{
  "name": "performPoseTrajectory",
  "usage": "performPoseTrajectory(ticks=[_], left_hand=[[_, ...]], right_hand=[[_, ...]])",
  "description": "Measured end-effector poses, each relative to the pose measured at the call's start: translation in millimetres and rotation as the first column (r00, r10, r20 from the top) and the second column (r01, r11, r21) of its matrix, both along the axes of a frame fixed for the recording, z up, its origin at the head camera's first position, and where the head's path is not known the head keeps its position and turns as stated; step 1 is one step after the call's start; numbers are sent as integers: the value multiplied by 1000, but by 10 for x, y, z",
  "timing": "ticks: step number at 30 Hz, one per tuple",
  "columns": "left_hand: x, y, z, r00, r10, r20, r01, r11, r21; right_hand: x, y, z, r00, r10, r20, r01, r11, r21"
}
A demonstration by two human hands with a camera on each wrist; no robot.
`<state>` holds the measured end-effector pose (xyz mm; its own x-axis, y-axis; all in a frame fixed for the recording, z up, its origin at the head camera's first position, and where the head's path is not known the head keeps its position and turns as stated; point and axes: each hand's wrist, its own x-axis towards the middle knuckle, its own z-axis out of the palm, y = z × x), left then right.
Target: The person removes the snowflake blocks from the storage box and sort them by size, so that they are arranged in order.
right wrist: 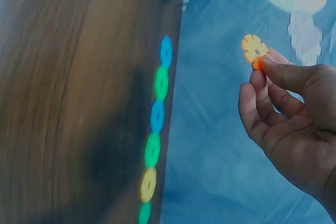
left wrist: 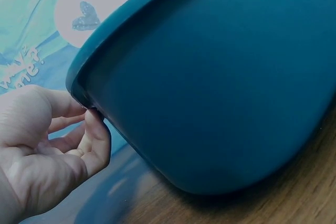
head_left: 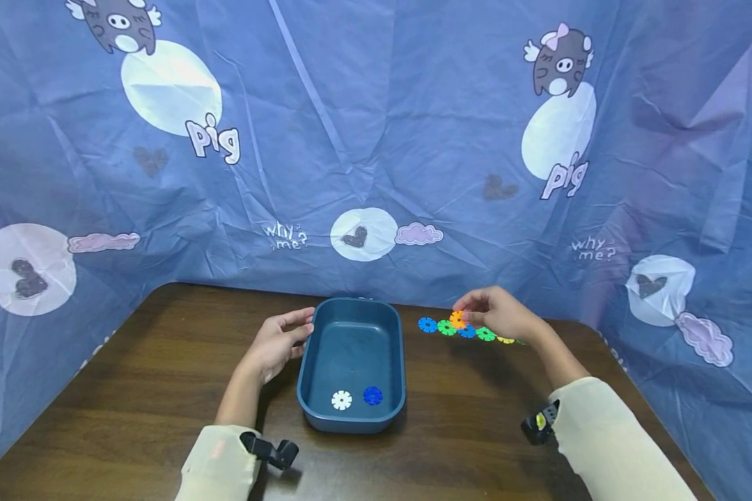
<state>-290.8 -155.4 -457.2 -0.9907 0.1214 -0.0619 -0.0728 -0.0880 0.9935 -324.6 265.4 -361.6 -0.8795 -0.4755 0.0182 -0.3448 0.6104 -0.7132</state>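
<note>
My right hand (head_left: pixel 503 316) pinches an orange snowflake disc (right wrist: pixel 253 49) between thumb and fingertips, raised over the table's far side. Below it runs a row of notched discs in blue, green and yellow, among them a blue disc (right wrist: pixel 166 51), a green disc (right wrist: pixel 161 83) and a yellow disc (right wrist: pixel 148 184). My left hand (head_left: pixel 276 345) holds the left side of a dark blue plastic bin (head_left: pixel 304 372), fingertips at its rim. Inside the bin, near its front end, lie a white disc (head_left: pixel 341 400) and a dark blue disc (head_left: pixel 372 396).
The brown wooden table (head_left: pixel 464 431) carries the bin at its middle and the disc row along the far right edge. Behind and beside it hangs a blue printed cloth (head_left: pixel 351 174). Black cameras are strapped at both sleeves.
</note>
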Motion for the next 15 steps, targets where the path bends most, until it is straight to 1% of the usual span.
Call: performPoseTrajectory(ticks=[6,11,15], left_hand=[[1,-1,-6,1000,6,3,-6,1000,-3],[5,-1,-15,1000,5,0,-5,1000,-6],[2,3,-20,1000,5,-6,-5,1000,1]], right_hand=[[-7,368,-53,997,-79,6,79,997,28],[-33,648,-154,987,-162,11,161,986,31],[-30,848,-254,980,-199,4,199,980,16]])
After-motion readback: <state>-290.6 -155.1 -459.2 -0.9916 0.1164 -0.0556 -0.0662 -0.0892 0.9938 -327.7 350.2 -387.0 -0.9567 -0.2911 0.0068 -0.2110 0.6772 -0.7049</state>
